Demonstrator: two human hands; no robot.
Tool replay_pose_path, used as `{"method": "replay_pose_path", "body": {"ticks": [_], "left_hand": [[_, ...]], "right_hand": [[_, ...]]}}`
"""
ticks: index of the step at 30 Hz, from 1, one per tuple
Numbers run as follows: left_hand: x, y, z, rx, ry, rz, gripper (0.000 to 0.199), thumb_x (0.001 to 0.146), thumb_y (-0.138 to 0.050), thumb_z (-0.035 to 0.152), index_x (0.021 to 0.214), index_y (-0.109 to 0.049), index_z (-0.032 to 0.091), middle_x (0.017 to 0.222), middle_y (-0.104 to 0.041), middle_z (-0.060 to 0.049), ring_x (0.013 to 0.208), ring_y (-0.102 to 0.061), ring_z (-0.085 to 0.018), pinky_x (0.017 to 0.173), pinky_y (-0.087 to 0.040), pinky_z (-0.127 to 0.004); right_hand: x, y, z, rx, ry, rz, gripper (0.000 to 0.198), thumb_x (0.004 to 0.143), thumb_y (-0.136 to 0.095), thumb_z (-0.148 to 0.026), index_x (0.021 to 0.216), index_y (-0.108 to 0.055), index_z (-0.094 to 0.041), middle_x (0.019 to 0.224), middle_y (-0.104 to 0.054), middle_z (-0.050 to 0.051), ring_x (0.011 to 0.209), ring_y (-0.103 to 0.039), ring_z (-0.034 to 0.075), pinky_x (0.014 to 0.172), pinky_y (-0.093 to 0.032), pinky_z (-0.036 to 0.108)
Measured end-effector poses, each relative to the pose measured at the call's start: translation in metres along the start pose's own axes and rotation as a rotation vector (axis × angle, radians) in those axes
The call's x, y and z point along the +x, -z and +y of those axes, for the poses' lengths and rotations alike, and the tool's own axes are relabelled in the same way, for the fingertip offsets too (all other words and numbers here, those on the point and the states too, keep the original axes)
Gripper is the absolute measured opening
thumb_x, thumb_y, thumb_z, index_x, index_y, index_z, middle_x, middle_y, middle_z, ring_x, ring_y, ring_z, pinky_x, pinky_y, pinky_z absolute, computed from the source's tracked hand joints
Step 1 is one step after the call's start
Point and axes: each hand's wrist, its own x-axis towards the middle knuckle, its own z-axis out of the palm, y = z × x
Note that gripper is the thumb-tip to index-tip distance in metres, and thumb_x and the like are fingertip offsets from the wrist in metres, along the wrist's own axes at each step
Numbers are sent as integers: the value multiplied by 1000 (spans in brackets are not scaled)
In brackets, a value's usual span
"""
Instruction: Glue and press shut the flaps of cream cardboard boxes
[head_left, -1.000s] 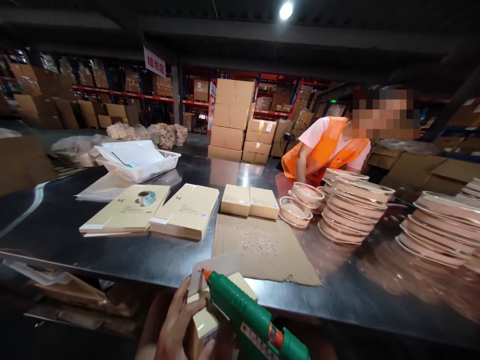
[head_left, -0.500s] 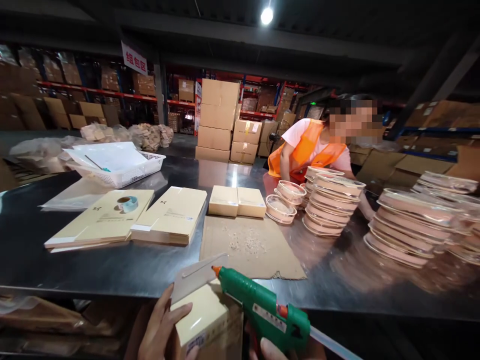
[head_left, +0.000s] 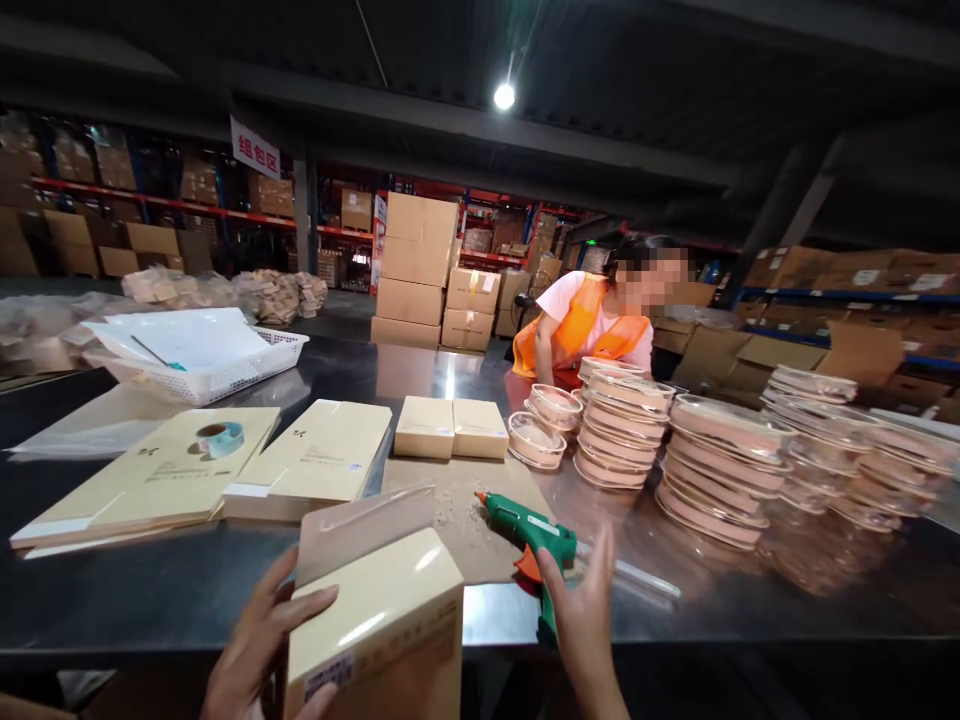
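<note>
My left hand point(head_left: 259, 635) grips a cream cardboard box point(head_left: 375, 600) by its left side, thumb and fingers on its faces. The box's end flap point(head_left: 364, 530) stands raised at the far side, with a glossy strip along it. A green hot glue gun point(head_left: 529, 528) with an orange nozzle and trigger rests on the cardboard sheet point(head_left: 517, 480), its clear glue stick point(head_left: 645, 580) reaching out to the right. Just right of its handle is my right hand point(head_left: 581, 610), fingers spread and apart, holding nothing.
Flat cream cartons point(head_left: 165, 470) with a tape roll point(head_left: 217, 440) lie left, beside another carton stack point(head_left: 315, 450). Two folded boxes point(head_left: 450, 428) sit behind the cardboard. Stacked round clear-lidded containers point(head_left: 720, 470) fill the right. A white basket point(head_left: 225, 375) stands back left; a person in an orange vest point(head_left: 585, 325) leans opposite.
The glue gun has gone from my right hand above the box to the cardboard sheet, and that hand has opened. The view has shifted right; the box stays in my left hand.
</note>
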Motion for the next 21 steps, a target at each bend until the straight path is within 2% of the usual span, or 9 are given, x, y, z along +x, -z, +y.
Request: {"method": "replay_pose_path", "body": {"ticks": [1, 3, 5, 6, 9, 12, 15, 17, 21], "left_hand": [[7, 0, 1, -14, -27, -4, 29, 93, -50, 46, 114, -61, 30, 148, -47, -6, 123, -57, -29, 93, -50, -38], [20, -4, -1, -51, -86, -36, 30, 92, -52, 45, 115, -62, 28, 151, -44, -8, 127, -55, -30, 96, -51, -40], [29, -13, -11, -60, -153, -70, 31, 90, -56, 44, 115, -62, 26, 149, -45, -10, 130, -53, -32, 99, -52, -42], [33, -19, -18, -73, -183, -87, 32, 89, -58, 45, 114, -62, 26, 144, -48, -12, 129, -54, -33, 97, -54, -42], [45, -33, -33, -317, -162, -123, 30, 89, -63, 43, 113, -53, 27, 120, -59, -10, 118, -63, -30, 90, -59, -40], [59, -31, -32, -601, -177, -122, 42, 87, -69, 34, 118, -41, 30, 102, -62, -3, 106, -67, -23, 104, -54, -43], [71, -15, -17, -429, -312, -302, 33, 83, -68, 24, 113, -54, 27, 96, -62, -1, 102, -64, -19, 116, -44, -41], [77, -3, -6, -260, -342, -457, 26, 84, -63, 19, 108, -63, 28, 100, -62, -3, 107, -64, -19, 112, -48, -35], [83, 4, 4, -183, -473, -564, 45, 85, -62, 12, 125, -63, 33, 113, -68, -4, 116, -63, -20, 96, -56, -26]], "right_hand": [[-4, -9, -9, 87, 78, -63, 119, 72, -68, -79, 159, -2, -33, 170, -15, 10, 158, -5, 33, 124, -26, 55], [-8, -31, -31, 336, 234, -332, 140, 62, -78, -78, 157, 14, -34, 169, -13, 13, 157, -9, 31, 125, -20, 56], [-4, -54, -48, 487, 298, -564, 161, 46, -89, -73, 154, 24, -35, 164, -27, 18, 155, -23, 32, 122, -26, 56], [0, -63, -53, 526, 293, -610, 165, 42, -92, -69, 155, 24, -34, 157, -37, 19, 150, -33, 33, 120, -32, 55], [12, -76, -52, 573, 329, -571, 159, 41, -96, -62, 159, 6, -30, 122, -65, 13, 122, -63, 32, 110, -45, 52], [16, -74, -41, 595, 448, -526, 142, 44, -96, -58, 159, -17, -30, 91, -68, 2, 96, -70, 28, 100, -52, 49], [14, -66, -40, 573, 580, -584, 118, 52, -97, -50, 152, -37, -33, 83, -69, 0, 89, -70, 25, 88, -56, 44], [12, -60, -46, 499, 687, -629, 107, 56, -97, -42, 148, -43, -36, 84, -70, 0, 92, -71, 25, 86, -57, 42], [11, -51, -62, 361, 837, -616, 100, 60, -96, -38, 146, -45, -41, 82, -71, -2, 97, -73, 26, 87, -58, 43]]}}
